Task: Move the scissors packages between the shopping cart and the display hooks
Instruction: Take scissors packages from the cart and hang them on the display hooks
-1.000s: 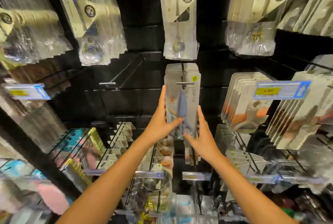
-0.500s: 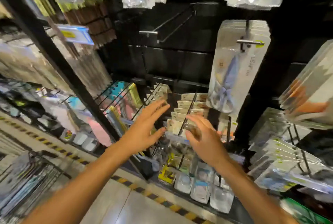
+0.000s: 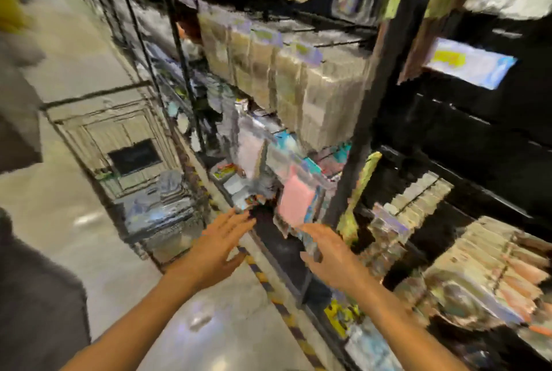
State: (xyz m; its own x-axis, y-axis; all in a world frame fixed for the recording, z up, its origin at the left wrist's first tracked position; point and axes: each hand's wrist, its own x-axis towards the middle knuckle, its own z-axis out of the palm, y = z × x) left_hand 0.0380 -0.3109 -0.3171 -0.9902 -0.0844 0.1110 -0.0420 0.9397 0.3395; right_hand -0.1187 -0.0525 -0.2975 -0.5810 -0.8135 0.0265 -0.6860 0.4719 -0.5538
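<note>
text: none legible, the whole view is smeared by motion blur | price tag (image 3: 469, 63) at upper right of rack: blue-and-white with a yellow patch, print unreadable | small shelf labels (image 3: 307, 52) above hanging packs: purple with yellow-green blots, no characters made out | dark panel (image 3: 134, 157) on shopping cart (image 3: 128, 143): blank to the eye

The single head view looks down-left along the shelving (image 3: 370, 108) toward the floor (image 3: 89, 72), heavily blurred.
</note>
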